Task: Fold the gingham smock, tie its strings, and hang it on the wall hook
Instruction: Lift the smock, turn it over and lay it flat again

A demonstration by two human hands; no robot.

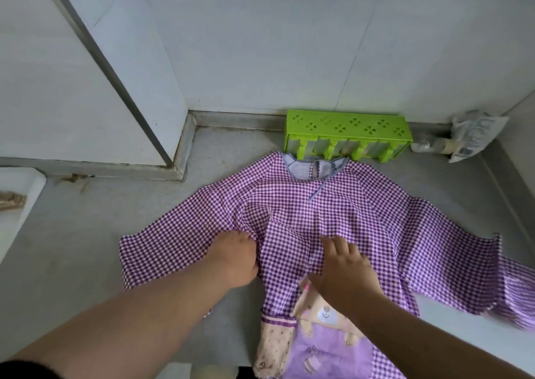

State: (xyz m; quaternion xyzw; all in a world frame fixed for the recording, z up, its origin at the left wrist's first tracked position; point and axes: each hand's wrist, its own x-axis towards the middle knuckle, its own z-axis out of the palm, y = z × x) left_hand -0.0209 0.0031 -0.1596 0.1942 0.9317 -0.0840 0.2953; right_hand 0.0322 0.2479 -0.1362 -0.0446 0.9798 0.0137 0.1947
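A purple-and-white gingham smock (pixel 362 222) lies spread on the grey floor, neck toward the wall, sleeves out to both sides. A thin grey string (pixel 318 189) hangs loose from its neckline. The lower front shows a lilac pocket with a bear picture (pixel 327 338). My left hand (pixel 234 260) presses on the cloth at the left underarm, fingers curled into a fold of it. My right hand (pixel 344 271) lies on the middle of the smock, fingers spread, thumb at the pocket's top edge. No wall hook is in view.
A green plastic rack (pixel 347 135) stands against the wall just behind the smock's neck. A crumpled plastic packet (pixel 474 135) and a small bottle (pixel 428 146) lie in the right corner. A white wall corner juts out at left. A white ledge (pixel 17 204) is at far left.
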